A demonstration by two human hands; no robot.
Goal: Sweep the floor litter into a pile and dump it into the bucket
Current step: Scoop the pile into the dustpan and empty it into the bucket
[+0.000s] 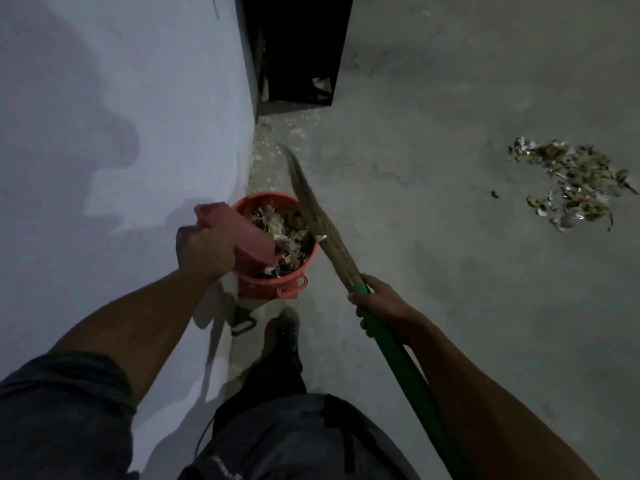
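Observation:
An orange bucket (277, 284) stands on the floor by the wall, filled with litter. My left hand (204, 251) grips the handle of a pink dustpan (242, 233), which is tipped over the bucket's left rim. My right hand (377, 303) grips the green handle of a broom (313, 216). Its straw bristles slant up and left past the bucket's right rim. A pile of litter (571, 181) lies on the concrete floor at the right, well apart from the bucket.
A pale wall (121, 133) runs along the left. A black cabinet (298, 50) stands against it at the top. My shoe (282, 329) and leg are just below the bucket. Bare grey concrete (433, 168) lies between bucket and litter pile.

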